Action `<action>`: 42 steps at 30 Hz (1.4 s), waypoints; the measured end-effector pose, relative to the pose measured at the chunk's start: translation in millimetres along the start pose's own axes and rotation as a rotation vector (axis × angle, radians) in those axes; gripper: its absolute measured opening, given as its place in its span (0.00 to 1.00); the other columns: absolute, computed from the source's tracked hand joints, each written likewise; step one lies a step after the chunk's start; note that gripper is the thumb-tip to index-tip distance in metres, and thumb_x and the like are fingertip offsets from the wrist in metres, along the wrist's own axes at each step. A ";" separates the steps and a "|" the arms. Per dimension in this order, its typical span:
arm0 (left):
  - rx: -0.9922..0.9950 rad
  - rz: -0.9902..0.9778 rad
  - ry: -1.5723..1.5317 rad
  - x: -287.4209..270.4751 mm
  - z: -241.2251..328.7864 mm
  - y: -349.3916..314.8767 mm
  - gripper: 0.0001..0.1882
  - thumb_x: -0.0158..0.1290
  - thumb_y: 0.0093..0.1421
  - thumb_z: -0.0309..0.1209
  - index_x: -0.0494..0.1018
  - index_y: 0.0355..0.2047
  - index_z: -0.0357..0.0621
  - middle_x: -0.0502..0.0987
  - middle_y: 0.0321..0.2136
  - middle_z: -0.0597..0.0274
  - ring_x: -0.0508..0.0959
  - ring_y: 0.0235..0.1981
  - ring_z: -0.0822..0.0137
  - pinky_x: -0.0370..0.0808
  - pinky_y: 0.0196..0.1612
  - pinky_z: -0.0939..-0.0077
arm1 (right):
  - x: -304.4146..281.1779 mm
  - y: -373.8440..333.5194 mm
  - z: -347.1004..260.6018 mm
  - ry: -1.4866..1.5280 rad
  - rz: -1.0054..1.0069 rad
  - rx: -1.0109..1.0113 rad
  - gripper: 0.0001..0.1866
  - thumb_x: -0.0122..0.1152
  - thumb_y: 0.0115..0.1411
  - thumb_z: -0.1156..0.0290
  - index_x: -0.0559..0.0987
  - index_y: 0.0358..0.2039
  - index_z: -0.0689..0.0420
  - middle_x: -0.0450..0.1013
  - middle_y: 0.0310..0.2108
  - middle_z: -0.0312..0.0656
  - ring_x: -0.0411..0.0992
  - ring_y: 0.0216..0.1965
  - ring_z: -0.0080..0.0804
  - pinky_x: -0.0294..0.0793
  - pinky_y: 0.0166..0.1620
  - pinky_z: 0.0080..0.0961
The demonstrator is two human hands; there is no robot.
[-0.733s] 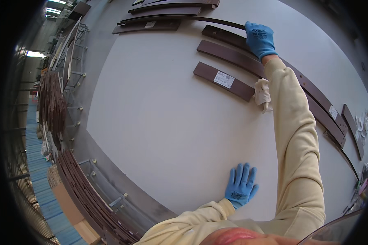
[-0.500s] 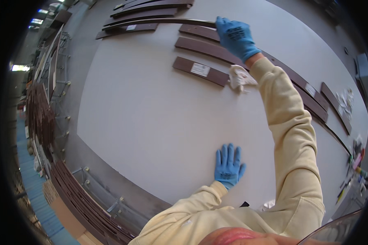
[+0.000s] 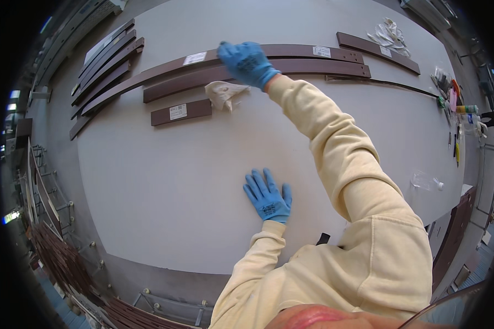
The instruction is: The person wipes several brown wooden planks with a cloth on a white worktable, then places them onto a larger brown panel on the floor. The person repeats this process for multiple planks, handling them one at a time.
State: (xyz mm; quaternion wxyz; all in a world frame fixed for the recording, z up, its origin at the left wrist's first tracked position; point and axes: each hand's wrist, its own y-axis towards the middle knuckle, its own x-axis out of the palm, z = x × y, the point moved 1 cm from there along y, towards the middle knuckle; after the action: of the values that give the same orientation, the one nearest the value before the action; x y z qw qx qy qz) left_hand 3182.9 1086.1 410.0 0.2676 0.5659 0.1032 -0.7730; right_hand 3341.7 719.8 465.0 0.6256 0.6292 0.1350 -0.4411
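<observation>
White rectangular labels (image 3: 178,112) sit on the dark brown strips (image 3: 181,112).

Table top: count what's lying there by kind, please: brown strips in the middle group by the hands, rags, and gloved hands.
Brown strips: 3 (two long, one short)
Rags: 2 (one by the right hand, one far right)
Gloved hands: 2 (left hand flat on the table)
Total: 7

right hand (image 3: 248,62) on brown strip (image 3: 291,51), cloth (image 3: 223,94) beside.

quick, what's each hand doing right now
Left hand: open, flat on the grey table, holding nothing.
Right hand: resting on the long brown strips; grip cannot be told.
</observation>
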 end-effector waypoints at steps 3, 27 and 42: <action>-0.003 0.002 0.027 1.4 0.2 -1.7 0.41 0.54 0.66 0.48 0.59 0.73 0.38 0.56 0.73 0.30 0.57 0.73 0.28 0.53 0.73 0.28 | -26.8 -50.3 56.0 0.049 -0.099 0.147 0.10 0.58 0.63 0.70 0.79 0.45 0.54 0.81 0.41 0.42 0.82 0.33 0.38 0.80 0.37 0.37; 0.005 0.015 0.105 0.8 6.6 -2.4 0.40 0.53 0.68 0.47 0.59 0.74 0.39 0.56 0.74 0.34 0.56 0.75 0.34 0.49 0.76 0.37 | -97.1 -178.4 174.7 -0.047 -0.368 0.382 0.34 0.69 0.60 0.52 0.74 0.63 0.51 0.66 0.71 0.46 0.61 0.73 0.48 0.57 0.74 0.49; -0.009 0.004 0.014 2.0 -3.1 -3.4 0.41 0.56 0.65 0.46 0.60 0.73 0.38 0.55 0.74 0.31 0.53 0.75 0.29 0.49 0.74 0.31 | -20.9 -138.6 165.3 0.298 -0.259 0.287 0.26 0.71 0.58 0.63 0.78 0.57 0.52 0.79 0.54 0.45 0.74 0.58 0.50 0.70 0.63 0.45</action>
State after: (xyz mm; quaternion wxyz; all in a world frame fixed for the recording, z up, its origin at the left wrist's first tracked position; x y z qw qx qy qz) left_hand 3183.2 1089.8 406.5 0.2707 0.5705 0.1075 -0.7679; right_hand 3165.8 603.0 415.9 0.4412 0.7470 0.2414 -0.4348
